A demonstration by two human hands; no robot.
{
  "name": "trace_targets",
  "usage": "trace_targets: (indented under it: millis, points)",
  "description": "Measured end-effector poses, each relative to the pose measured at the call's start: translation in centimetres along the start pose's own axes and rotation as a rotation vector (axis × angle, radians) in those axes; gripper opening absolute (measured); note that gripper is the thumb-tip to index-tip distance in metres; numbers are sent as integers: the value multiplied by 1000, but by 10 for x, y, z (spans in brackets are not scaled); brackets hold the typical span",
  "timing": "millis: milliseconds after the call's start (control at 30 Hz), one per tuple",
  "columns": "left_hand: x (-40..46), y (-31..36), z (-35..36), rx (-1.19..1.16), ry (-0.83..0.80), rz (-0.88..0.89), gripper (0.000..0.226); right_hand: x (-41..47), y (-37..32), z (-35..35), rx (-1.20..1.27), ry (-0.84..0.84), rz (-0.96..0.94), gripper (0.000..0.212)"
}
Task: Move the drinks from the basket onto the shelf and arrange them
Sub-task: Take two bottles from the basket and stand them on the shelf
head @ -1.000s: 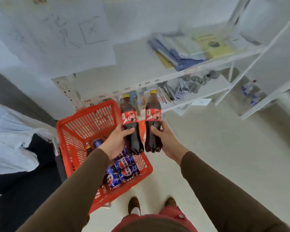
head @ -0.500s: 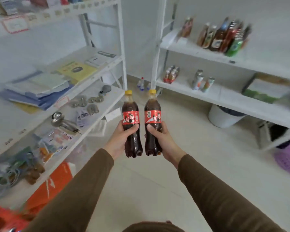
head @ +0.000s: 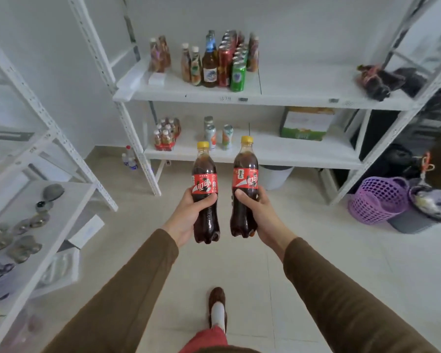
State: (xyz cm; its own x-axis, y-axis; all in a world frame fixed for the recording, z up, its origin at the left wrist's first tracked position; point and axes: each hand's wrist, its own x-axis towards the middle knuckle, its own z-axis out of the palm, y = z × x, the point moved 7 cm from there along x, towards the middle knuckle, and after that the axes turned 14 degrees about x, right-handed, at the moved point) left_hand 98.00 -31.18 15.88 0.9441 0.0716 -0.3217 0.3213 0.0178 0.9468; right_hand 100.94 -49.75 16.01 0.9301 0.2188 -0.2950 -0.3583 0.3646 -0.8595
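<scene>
Each hand's grip wraps a cola bottle — left hand (head: 186,217), right hand (head: 259,212) (both upright), facing the shelf (head: 290,99).

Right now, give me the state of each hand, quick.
Left hand: closed around the left cola bottle.
Right hand: closed around the right cola bottle.

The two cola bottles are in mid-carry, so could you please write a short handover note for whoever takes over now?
Left hand: closed around the left cola bottle, upright.
Right hand: closed around the right cola bottle, upright.
Both bottles are held over the floor, facing the drinks shelf; the basket is out of view.
Done: two bottles picked up.
Left: set them on the shelf among the other drinks, line them up, then return for any remaining.
</scene>
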Motion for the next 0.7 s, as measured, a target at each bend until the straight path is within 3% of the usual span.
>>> trace_targets:
  millis: [500,700]
  points:
    - [311,142,167,48,-257,69,64,234,-186,-131,58,204,-176,35]
    - [425,205,227,10,-203,143,55,346,-275,-181,40,162,-247,44]
